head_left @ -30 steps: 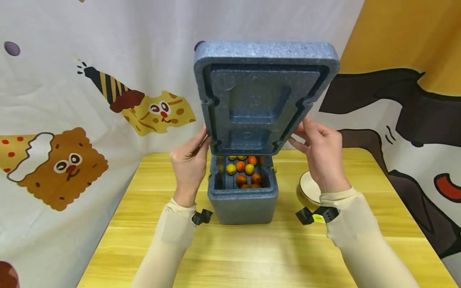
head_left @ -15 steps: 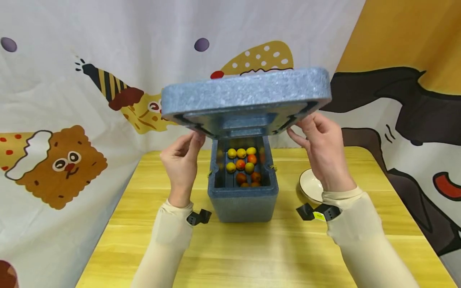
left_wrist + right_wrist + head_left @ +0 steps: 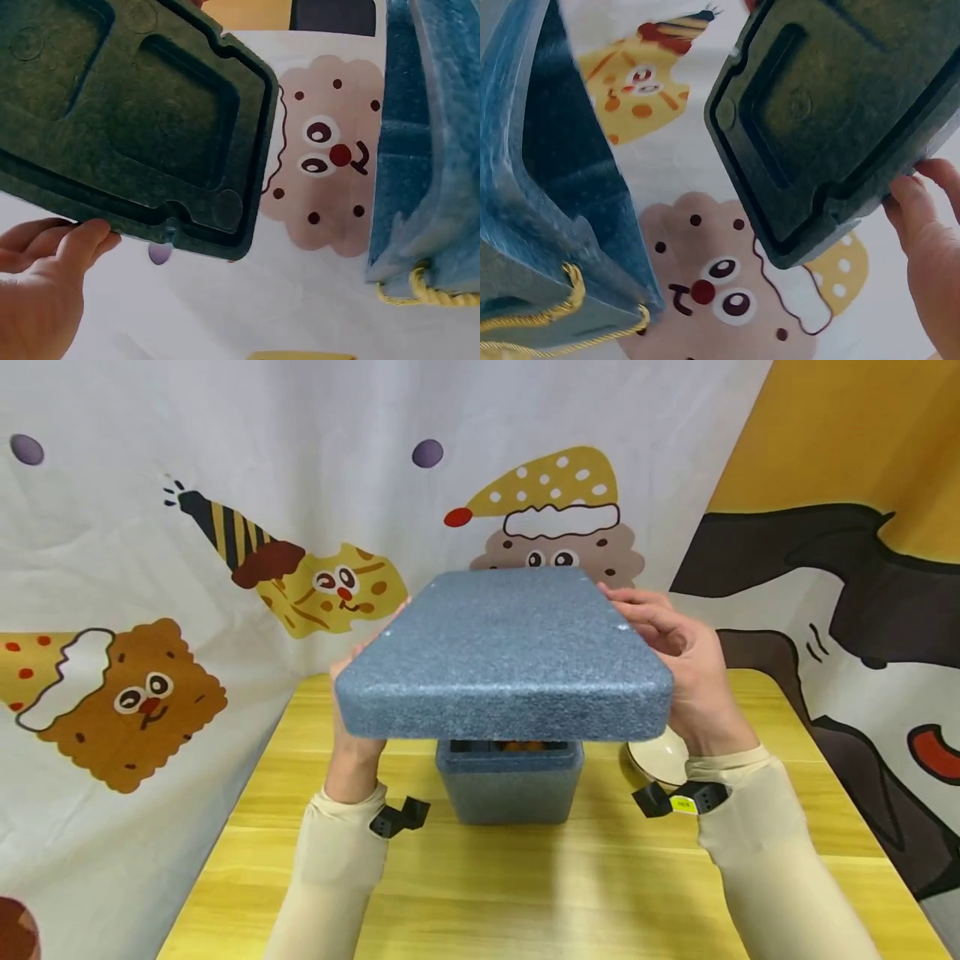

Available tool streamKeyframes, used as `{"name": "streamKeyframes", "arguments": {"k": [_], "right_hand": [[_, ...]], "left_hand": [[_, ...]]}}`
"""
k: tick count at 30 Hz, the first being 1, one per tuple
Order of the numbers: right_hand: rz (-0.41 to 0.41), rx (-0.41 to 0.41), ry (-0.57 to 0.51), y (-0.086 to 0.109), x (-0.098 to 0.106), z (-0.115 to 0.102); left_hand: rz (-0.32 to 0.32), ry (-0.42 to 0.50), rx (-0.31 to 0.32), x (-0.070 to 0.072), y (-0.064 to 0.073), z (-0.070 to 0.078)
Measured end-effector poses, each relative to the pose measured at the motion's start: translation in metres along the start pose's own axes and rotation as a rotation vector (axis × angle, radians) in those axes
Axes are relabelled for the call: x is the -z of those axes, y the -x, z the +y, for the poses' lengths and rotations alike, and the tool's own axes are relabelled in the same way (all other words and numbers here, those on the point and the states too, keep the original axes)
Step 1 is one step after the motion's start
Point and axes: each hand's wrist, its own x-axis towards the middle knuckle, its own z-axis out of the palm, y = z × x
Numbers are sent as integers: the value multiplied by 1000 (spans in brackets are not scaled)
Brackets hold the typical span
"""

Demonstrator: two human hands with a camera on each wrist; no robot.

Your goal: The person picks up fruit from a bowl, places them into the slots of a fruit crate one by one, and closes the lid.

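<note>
A blue-grey foam lid (image 3: pixel 502 635) is held between both hands above the matching foam box (image 3: pixel 510 797), its smooth top toward me. My left hand (image 3: pixel 352 760) grips its left edge and is partly hidden behind it. On the opposite edge, my right hand (image 3: pixel 693 672) holds on with thumb and fingers. Both wrist views show the lid's recessed underside, apart from the box. Most of the box's opening is covered by the lid in the head view; only a sliver of orange fruit (image 3: pixel 523 746) shows inside.
A pale bowl (image 3: pixel 662 758) with a dark rim stands right of the box on the wooden table (image 3: pixel 480 893). Yellow rope (image 3: pixel 574 289) hangs from the box's side. Behind is a curtain (image 3: pixel 300 443) printed with cartoon food.
The lid has tipped from raised, underside showing, to nearly level, with its front edge lowered toward me. It now covers the fruit in the box. The left hand has shifted slightly left and down.
</note>
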Motion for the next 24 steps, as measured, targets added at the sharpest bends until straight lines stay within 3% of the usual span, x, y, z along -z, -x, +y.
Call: {"name": "streamKeyframes", "arguments": {"k": [1,5,8,10,14,18,24], "right_hand": [[-5,-13,-17,1,1,0],[24,-45,9,3,2,2],[57,-32,10,3,-2,5],[58,-9,-45,3,-5,6],[19,26,-136,4,-8,11],[13,24,-90,5,-6,18],[68,-28,-29,-1,-7,32]], "left_hand": [[-16,-122,-42,-7,-1,8],[-68,-187,44,-22,1,22],[-42,-126,152,-24,4,22],[-16,-86,197,-23,7,18],[9,-9,229,-20,11,12],[-13,56,272,-20,12,9],[-49,0,546,-21,10,6]]}}
